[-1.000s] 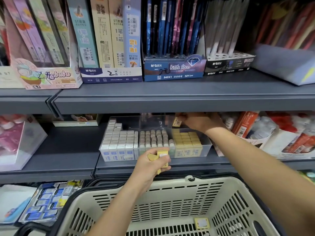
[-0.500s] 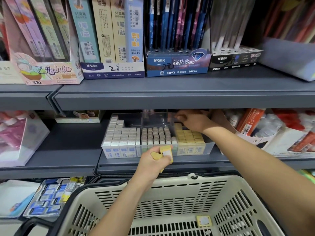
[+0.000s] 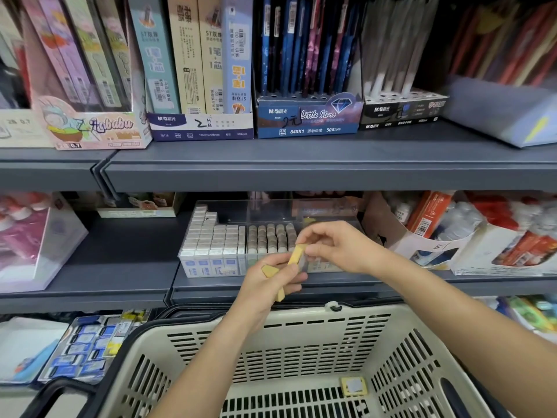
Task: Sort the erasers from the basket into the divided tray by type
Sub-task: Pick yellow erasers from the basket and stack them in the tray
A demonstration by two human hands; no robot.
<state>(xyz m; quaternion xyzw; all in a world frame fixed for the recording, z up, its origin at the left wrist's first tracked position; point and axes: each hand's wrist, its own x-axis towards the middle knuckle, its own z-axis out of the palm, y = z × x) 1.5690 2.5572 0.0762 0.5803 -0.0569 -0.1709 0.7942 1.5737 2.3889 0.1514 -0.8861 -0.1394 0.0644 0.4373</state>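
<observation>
Now the yellow eraser [image 3: 297,254] is pinched between the thumb and fingertips of the right hand [image 3: 334,247]. That hand has come back from the rear of the divided tray [image 3: 271,208], where it was reaching half a second ago, to meet the left hand [image 3: 265,289] just in front of the tray. The left hand curls round a small clutch of further yellow erasers [image 3: 269,270], so I judge that one piece has just been filed and the next is being drawn from this stock. The tray's right compartment, where the yellow ones go, is mostly hidden behind both hands. Its left compartment holds white erasers [image 3: 211,239] in blue sleeves, and its middle one holds grey erasers [image 3: 271,236]. Below, the basket [image 3: 422,342] shows one yellow-bordered eraser [image 3: 354,386] lying flat on its floor, so the sorting looks close to done. On the shelf above, a blue pencil box [image 3: 307,122] reads "M&G", "Little Stars", "840X1" and "50支/pcs", with a handwritten "2元". The white box [image 3: 202,126] to its left bears "M&G" and a handwritten "2 HB". A pink box [image 3: 96,128] shows "0.7", and a black box [image 3: 401,111] carries "M&G".
</observation>
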